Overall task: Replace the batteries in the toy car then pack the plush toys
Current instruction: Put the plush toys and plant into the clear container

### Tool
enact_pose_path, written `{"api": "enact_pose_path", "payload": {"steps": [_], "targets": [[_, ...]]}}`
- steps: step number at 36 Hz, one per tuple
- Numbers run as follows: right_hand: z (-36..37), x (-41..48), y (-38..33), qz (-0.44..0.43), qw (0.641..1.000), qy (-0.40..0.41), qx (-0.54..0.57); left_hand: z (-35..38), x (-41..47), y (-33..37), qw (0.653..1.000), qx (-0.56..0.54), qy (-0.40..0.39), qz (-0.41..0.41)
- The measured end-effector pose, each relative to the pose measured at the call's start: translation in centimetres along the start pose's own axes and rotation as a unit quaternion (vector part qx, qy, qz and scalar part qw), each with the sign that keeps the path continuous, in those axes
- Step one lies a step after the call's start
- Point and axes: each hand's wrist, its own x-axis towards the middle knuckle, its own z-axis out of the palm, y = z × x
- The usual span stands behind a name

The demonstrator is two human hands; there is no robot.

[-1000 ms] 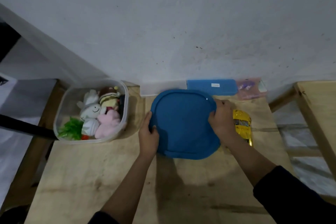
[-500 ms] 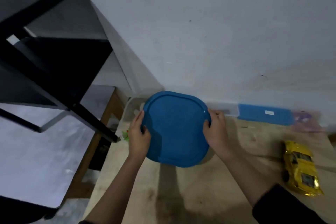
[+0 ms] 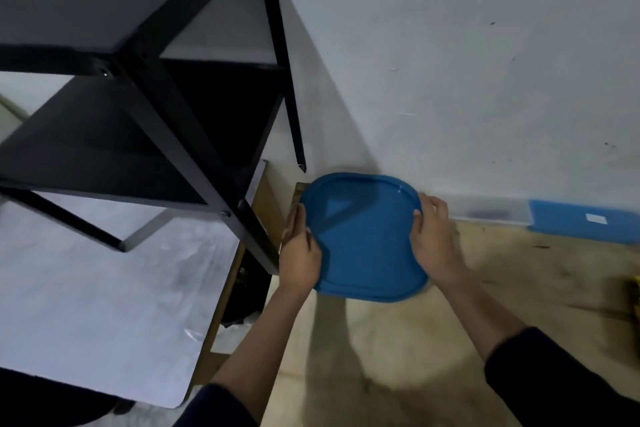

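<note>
A blue rounded-square lid (image 3: 363, 239) sits at the far left corner of the wooden table (image 3: 450, 340), next to the wall. It covers the clear tub of plush toys, which is hidden beneath it. My left hand (image 3: 299, 253) grips the lid's left edge, and my right hand (image 3: 433, 239) grips its right edge with fingers curled over the rim. Only a sliver of the yellow toy car (image 3: 635, 291) shows at the right border.
A black metal shelf frame (image 3: 173, 108) stands close to the table's left edge. A clear flat box (image 3: 485, 212) and a blue flat box (image 3: 585, 220) lie along the white wall. White sheeting (image 3: 104, 305) covers the floor at left.
Both hands carried the blue lid leftward from the table's middle onto the tub of plush toys, hiding them. The view swung left, so the yellow car slid to the right border.
</note>
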Motion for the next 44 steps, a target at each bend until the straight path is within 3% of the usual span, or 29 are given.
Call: {"api": "enact_pose_path", "payload": {"steps": [14,22,30,36,40,44], "targets": [[0.6,1.2,1.1,0.074,0.992,-0.028,-0.095,0.6,0.2,0.0,0.997,-0.065,0.029,-0.011],[0.1,1.2,0.4,0.064,0.988,-0.046,-0.136,0.4,1.9,0.4,0.999,0.026,0.047,-0.011],[0.2,1.6,0.3,0.085,0.974,-0.056,-0.201,1.2,5.2,1.1,0.996,0.091,-0.011,-0.008],[0.5,2.1,1.2,0.078,0.982,-0.051,-0.165,1.7,5.8,0.4,0.998,0.05,-0.033,-0.03],[0.2,2.2,0.3,0.073,0.98,-0.051,-0.18,1.5,5.6,0.6,0.988,0.153,-0.037,0.0],[0.5,2.0,-1.0,0.058,0.949,-0.04,-0.306,1.8,5.6,0.8,0.958,0.266,-0.067,0.083]]}}
